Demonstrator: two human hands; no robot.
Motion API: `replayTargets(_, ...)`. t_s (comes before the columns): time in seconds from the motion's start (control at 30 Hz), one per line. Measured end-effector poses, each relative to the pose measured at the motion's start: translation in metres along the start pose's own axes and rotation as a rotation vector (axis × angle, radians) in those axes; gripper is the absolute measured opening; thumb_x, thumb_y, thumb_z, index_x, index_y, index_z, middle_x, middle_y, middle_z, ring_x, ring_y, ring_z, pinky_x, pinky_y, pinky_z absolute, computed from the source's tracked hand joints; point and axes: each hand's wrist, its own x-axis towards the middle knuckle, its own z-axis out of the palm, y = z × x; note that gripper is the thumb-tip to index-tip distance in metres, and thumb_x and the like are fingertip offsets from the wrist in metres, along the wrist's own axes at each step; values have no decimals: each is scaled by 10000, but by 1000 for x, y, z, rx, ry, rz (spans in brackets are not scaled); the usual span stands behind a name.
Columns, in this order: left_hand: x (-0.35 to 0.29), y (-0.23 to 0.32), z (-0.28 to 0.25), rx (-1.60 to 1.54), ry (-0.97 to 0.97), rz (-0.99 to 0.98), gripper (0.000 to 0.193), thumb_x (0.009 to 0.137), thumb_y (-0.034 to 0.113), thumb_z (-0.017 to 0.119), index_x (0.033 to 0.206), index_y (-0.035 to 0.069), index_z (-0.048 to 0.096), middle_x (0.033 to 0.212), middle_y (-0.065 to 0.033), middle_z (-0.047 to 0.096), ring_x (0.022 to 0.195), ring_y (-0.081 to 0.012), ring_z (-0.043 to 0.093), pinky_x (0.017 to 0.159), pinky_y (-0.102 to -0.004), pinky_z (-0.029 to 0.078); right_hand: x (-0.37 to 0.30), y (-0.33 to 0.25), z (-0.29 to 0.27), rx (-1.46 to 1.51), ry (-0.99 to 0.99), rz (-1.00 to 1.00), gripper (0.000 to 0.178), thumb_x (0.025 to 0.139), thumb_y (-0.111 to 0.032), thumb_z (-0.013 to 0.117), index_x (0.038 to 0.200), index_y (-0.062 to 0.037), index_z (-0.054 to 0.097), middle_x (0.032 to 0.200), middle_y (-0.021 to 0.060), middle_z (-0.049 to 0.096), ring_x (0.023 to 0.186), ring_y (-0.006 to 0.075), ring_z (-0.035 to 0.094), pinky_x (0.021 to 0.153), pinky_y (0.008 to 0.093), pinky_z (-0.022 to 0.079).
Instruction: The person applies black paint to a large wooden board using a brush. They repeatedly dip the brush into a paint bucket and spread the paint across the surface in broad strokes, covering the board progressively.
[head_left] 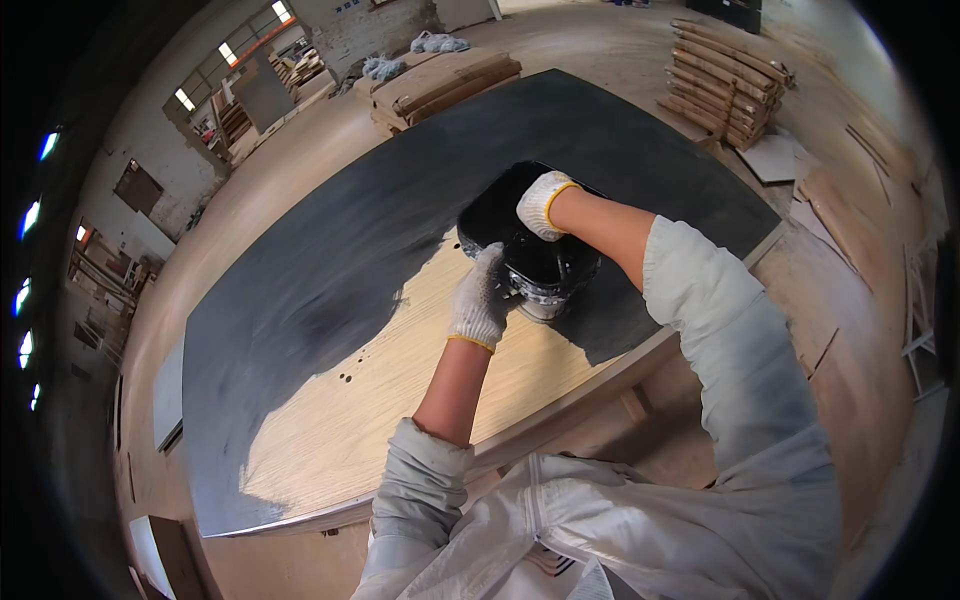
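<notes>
A black tub (548,292) with a smeared, paint-marked wall stands on a large wooden panel (370,420), and glossy black liquid fills it. My left hand (482,300), in a white knitted glove with grey smudges, is closed on the tub's near left edge. My right hand (543,205), in a white glove with a yellow cuff, is over the tub with its fingers curled down. Whatever those fingers hold is hidden. Dark paint (330,260) covers much of the panel; pale wood grain shows in the nearer middle part, dotted with a few black drops.
Brown wrapped packages (450,85) lie stacked beyond the panel, with crumpled plastic (440,43) on top. A pile of long brown bundles (725,85) stands at the far right, near a pale board (772,158) on the floor. The panel's front edge (600,390) runs close to my body.
</notes>
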Motion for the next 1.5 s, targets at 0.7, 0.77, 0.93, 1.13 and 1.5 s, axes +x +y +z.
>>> replayTargets(0.7, 14, -105, 131, 9, -56, -41, 599, 965, 464, 793, 1319, -8, 688, 1191, -124, 751, 1068, -227, 695, 957, -376, 558, -194, 90, 82, 135, 224, 654, 335, 937, -103, 617, 1201, -167, 813, 1226, 129, 780, 1171, 350, 720, 1032, 443, 556)
replayTargets(0.77, 1, -112, 117, 231, 153, 64, 615, 986, 488, 740, 1307, -34, 686, 1204, -163, 749, 1099, -261, 692, 973, -367, 538, -212, 101, 75, 88, 345, 681, 393, 944, -79, 595, 1274, -179, 782, 1258, 135, 762, 1190, 350, 704, 1042, 447, 544)
replayTargets(0.93, -77, -118, 8, 303, 122, 133, 414, 1025, 335, 688, 1239, -19, 688, 1131, -122, 737, 1088, -206, 667, 961, -339, 523, -218, 39, 15, 258, 475, 743, 554, 961, -28, 583, 1484, -192, 657, 1327, 164, 713, 1223, 349, 679, 1063, 435, 520)
replayTargets(1.13, -236, -108, -156, 262, 91, 226, 228, 1078, 142, 609, 1209, -19, 703, 1127, -63, 739, 1079, -119, 660, 977, -277, 527, -154, -89, 76, 863, 386, 444, 593, 922, 8, 577, 1510, -60, 613, 1458, 193, 681, 1333, 312, 660, 1129, 358, 475)
replayTargets(1.5, -568, -165, -512, 115, 1052, 290, 174, 1053, 119, 625, 1119, -7, 725, 1027, -90, 760, 901, -168, 729, 801, -310, 600, 0, -424, 72, 707, 181, 309, 556, 961, -188, 632, 1502, -62, 603, 1348, 280, 684, 1239, 458, 655, 1047, 496, 527)
